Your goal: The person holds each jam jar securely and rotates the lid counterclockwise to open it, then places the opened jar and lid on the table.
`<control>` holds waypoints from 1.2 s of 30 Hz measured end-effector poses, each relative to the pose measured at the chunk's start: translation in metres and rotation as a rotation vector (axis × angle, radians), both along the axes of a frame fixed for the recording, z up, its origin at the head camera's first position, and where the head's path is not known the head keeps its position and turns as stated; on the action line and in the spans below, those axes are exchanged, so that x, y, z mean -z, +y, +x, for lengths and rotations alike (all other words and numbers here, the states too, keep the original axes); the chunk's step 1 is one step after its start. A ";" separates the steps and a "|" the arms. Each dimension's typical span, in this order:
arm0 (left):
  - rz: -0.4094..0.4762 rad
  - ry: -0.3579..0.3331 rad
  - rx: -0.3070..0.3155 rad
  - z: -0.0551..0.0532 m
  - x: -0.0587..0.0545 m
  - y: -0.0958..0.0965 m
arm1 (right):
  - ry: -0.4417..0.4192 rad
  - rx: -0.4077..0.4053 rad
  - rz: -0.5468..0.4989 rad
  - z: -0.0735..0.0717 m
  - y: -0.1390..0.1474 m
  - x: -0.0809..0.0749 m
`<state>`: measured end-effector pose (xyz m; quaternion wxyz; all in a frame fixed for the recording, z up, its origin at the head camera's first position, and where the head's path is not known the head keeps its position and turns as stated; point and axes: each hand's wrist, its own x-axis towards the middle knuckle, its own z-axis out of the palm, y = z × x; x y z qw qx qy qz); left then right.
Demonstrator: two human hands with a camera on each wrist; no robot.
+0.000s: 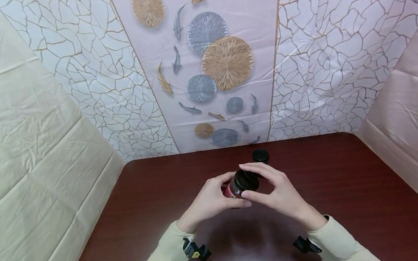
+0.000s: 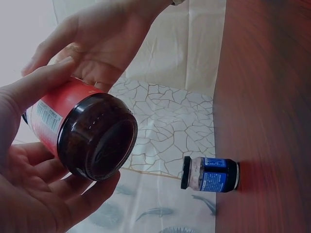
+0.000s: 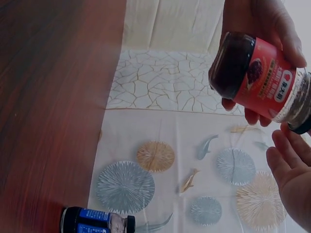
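My left hand (image 1: 209, 197) grips a glass jar with a red label (image 2: 77, 114) round its body. The jar (image 3: 269, 80) is held tilted above the table, its dark base towards the left wrist camera. At its upper end sits a black lid (image 1: 247, 180). My right hand (image 1: 283, 192) is at this lid, with thumb and fingers on opposite sides of its edge. In the right wrist view the far part of the lid is cut off by the frame. A second jar with a blue label (image 2: 214, 174) and black lid stands upright on the table beyond the hands.
The dark red-brown table (image 1: 154, 185) has a glossy top. Behind it hangs a cloth backdrop (image 1: 226, 116) with fish and round motifs, and pale cloth walls (image 1: 66, 159) rise at both sides. Small black devices (image 1: 195, 250) are strapped to both wrists.
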<state>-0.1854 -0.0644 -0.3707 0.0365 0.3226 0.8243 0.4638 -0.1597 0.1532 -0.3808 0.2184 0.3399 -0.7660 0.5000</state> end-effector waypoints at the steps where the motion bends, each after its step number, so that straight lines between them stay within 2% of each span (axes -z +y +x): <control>1: -0.004 -0.001 -0.001 0.000 0.000 0.000 | -0.003 0.005 0.015 -0.001 0.001 0.002; 8: -0.017 -0.035 0.013 0.000 0.002 -0.001 | 0.005 -0.005 0.086 -0.003 0.004 0.002; 16: -0.021 -0.041 0.024 -0.001 0.005 0.000 | 0.013 -0.007 0.115 -0.005 0.002 -0.004; 22: -0.025 -0.044 0.028 -0.001 0.008 -0.001 | -0.011 -0.015 0.203 -0.006 0.005 -0.011; 27: -0.034 -0.047 0.022 -0.001 0.009 -0.002 | 0.009 -0.045 0.280 -0.008 0.010 -0.016; 36: -0.024 -0.041 0.035 -0.002 0.012 -0.001 | 0.024 -0.073 0.329 -0.009 0.014 -0.020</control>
